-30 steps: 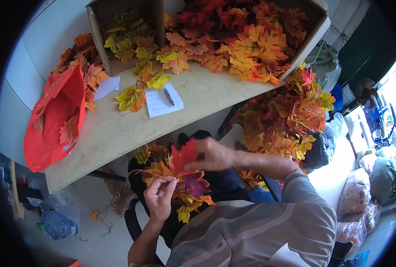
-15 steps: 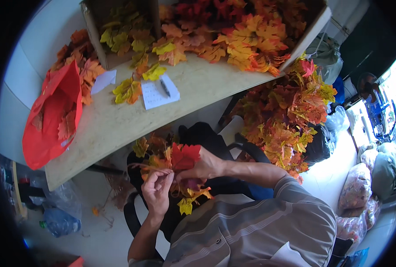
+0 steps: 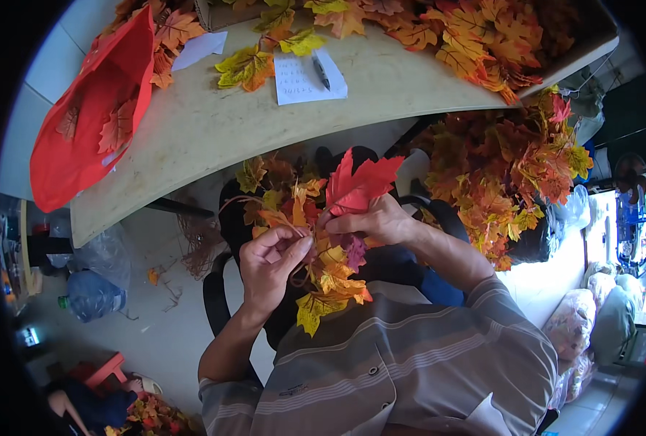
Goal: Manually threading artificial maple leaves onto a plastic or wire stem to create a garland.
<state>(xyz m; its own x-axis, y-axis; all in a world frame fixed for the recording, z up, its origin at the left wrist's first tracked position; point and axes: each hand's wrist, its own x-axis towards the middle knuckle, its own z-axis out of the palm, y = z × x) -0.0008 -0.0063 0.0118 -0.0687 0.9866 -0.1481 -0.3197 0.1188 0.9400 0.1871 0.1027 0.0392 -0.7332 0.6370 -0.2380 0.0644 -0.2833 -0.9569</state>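
In my right hand (image 3: 381, 220) a red artificial maple leaf (image 3: 359, 187) is pinched near its base, with the leaf pointing up. My left hand (image 3: 270, 265) has thumb and fingers closed on a thin brown vine stem (image 3: 246, 200), just beside the right fingertips. Below and between both hands hangs a leaf garland with orange and yellow leaves (image 3: 334, 280); a dark purple leaf (image 3: 353, 249) shows under the right hand. More garland leaves (image 3: 265, 178) lie over my lap, beyond the hands. The exact join between leaf and stem is hidden by my fingers.
Ahead stands a pale table (image 3: 214, 131) bearing a red bag (image 3: 83, 123), a paper sheet (image 3: 294, 80) with a pen (image 3: 321, 73), and piled orange leaves (image 3: 482, 43). A leafy garland heap (image 3: 482, 174) hangs at right. At lower left, a person (image 3: 98, 407) sits near more leaves.
My view has tilted, so the table sits higher in the picture. The red leaf now stands up more fully in my right hand, and my hands have drawn slightly apart.
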